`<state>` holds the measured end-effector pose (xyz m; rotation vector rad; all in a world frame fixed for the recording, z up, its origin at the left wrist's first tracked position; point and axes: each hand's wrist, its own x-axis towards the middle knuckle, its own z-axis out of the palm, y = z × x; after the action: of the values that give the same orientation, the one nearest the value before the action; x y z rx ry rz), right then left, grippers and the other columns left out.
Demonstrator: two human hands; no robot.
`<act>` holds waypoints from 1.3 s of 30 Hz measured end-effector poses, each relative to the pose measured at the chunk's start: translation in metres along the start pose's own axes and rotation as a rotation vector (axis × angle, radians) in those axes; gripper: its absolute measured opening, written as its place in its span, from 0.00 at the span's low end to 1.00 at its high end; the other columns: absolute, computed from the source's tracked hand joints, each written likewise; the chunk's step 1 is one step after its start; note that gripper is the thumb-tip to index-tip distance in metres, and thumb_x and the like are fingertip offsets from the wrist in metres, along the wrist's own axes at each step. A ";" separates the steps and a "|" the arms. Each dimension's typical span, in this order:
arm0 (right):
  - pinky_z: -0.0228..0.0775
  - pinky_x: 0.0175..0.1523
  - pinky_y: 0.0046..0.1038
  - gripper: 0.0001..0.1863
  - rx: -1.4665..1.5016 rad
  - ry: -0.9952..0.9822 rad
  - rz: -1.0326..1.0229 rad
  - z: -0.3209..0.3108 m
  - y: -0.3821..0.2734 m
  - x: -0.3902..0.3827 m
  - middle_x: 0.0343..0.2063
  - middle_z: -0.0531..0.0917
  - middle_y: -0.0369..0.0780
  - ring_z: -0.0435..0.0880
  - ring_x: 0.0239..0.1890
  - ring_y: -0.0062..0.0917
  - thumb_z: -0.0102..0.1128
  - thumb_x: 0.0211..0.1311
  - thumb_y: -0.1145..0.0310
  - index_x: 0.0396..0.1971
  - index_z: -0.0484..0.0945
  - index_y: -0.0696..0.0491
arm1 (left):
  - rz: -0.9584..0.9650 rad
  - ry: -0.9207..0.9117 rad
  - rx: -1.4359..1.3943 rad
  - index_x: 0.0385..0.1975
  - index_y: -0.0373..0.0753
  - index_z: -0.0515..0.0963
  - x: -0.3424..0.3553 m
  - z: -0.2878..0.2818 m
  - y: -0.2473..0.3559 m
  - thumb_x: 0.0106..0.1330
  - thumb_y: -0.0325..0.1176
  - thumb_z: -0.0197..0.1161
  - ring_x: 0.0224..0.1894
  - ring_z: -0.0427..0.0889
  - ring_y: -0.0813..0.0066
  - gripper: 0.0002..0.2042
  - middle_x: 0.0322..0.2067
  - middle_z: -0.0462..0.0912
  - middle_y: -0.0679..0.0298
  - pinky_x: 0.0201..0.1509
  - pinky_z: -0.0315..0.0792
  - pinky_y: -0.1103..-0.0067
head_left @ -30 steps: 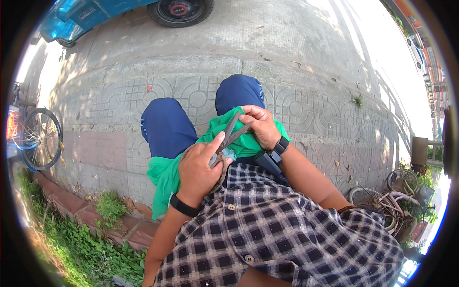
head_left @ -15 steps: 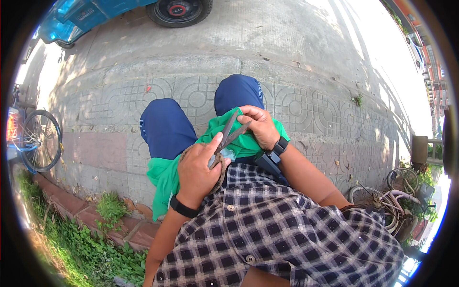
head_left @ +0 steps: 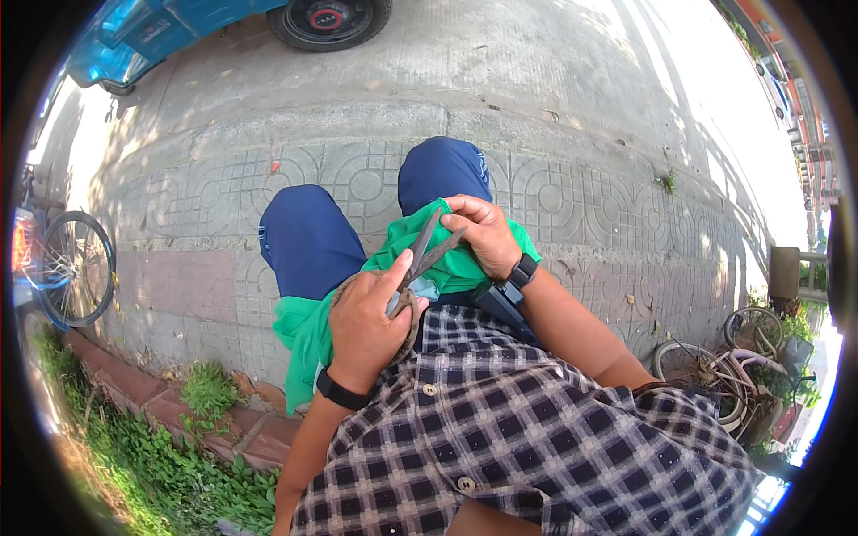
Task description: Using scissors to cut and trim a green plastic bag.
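Note:
In my lap lies a green cloth [head_left: 308, 329], spread over both thighs. My left hand [head_left: 371, 314] is closed round the wrapped handles of a pair of scissors [head_left: 429, 254]. Their dark blades are parted and point up and to the right, toward my other hand. My right hand [head_left: 485, 234] pinches a fold of the cloth beside the blade tips. Under the scissors a pale blue patch [head_left: 425, 288] shows; I cannot make out what it is. Part of the handles is hidden by my left fingers.
My knees in blue trousers [head_left: 308, 237] stand over patterned paving [head_left: 572, 201]. A brick edging [head_left: 170, 406] with weeds runs at the lower left. A bicycle [head_left: 79, 268] stands at the left, old bicycles [head_left: 728, 375] at the right, and a blue vehicle [head_left: 147, 40] at the top left.
The view has shifted very slightly. Both hands, the scissors and the cloth keep nearly the same pose, with the blades still parted.

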<state>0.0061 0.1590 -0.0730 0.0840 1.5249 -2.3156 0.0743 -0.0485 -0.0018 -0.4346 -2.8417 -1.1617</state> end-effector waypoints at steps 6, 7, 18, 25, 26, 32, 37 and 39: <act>0.69 0.36 0.14 0.10 -0.014 0.008 -0.001 0.001 0.000 0.000 0.34 0.81 0.30 0.76 0.31 0.10 0.57 0.63 0.72 0.43 0.78 0.55 | 0.016 0.004 0.001 0.55 0.46 0.75 0.001 0.000 0.000 0.46 0.35 0.73 0.29 0.74 0.65 0.30 0.24 0.73 0.63 0.35 0.68 0.72; 0.69 0.36 0.14 0.09 -0.017 0.009 0.004 0.000 0.000 0.000 0.34 0.81 0.30 0.76 0.30 0.10 0.57 0.63 0.72 0.43 0.79 0.55 | 0.012 0.004 -0.004 0.55 0.46 0.75 0.002 0.000 0.000 0.46 0.35 0.73 0.29 0.74 0.65 0.30 0.25 0.73 0.63 0.36 0.68 0.72; 0.70 0.34 0.14 0.09 -0.272 -0.093 -0.009 0.009 -0.003 -0.005 0.32 0.80 0.29 0.76 0.28 0.10 0.58 0.62 0.73 0.42 0.79 0.55 | -0.049 0.109 -0.065 0.56 0.46 0.74 0.006 0.004 -0.001 0.45 0.31 0.73 0.30 0.74 0.64 0.32 0.27 0.75 0.62 0.37 0.69 0.72; 0.70 0.35 0.14 0.13 0.045 0.008 0.029 0.000 -0.007 0.000 0.37 0.83 0.32 0.77 0.30 0.10 0.59 0.62 0.71 0.46 0.78 0.55 | -0.008 0.051 -0.022 0.55 0.46 0.75 -0.001 -0.002 -0.001 0.44 0.31 0.74 0.28 0.74 0.65 0.31 0.26 0.74 0.62 0.34 0.69 0.73; 0.70 0.35 0.15 0.13 0.046 0.013 0.029 0.001 -0.008 0.000 0.37 0.83 0.32 0.77 0.31 0.10 0.59 0.62 0.70 0.46 0.78 0.55 | -0.006 0.021 -0.014 0.55 0.46 0.75 -0.001 -0.002 -0.001 0.44 0.32 0.74 0.28 0.74 0.65 0.31 0.25 0.74 0.62 0.34 0.68 0.73; 0.69 0.35 0.15 0.13 0.080 0.021 0.030 -0.001 0.003 0.003 0.36 0.83 0.31 0.78 0.33 0.11 0.60 0.61 0.68 0.46 0.78 0.53 | 0.023 0.011 -0.024 0.54 0.47 0.75 -0.001 0.000 -0.002 0.45 0.34 0.74 0.28 0.74 0.65 0.31 0.25 0.74 0.62 0.34 0.68 0.72; 0.69 0.35 0.15 0.12 0.064 0.008 0.045 0.000 0.000 0.002 0.35 0.83 0.31 0.77 0.32 0.10 0.60 0.62 0.67 0.44 0.79 0.54 | 0.009 0.001 -0.009 0.55 0.47 0.75 0.000 -0.001 -0.001 0.45 0.34 0.73 0.29 0.75 0.65 0.31 0.26 0.75 0.63 0.35 0.68 0.72; 0.68 0.35 0.15 0.12 0.048 0.002 0.050 0.000 -0.002 0.001 0.35 0.83 0.31 0.77 0.31 0.10 0.60 0.62 0.67 0.44 0.79 0.54 | 0.009 0.003 -0.011 0.55 0.47 0.75 0.000 0.000 -0.001 0.45 0.34 0.73 0.29 0.75 0.64 0.31 0.26 0.75 0.63 0.35 0.69 0.72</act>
<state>0.0045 0.1595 -0.0714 0.1345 1.4517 -2.3139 0.0737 -0.0493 -0.0025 -0.4455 -2.8291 -1.1759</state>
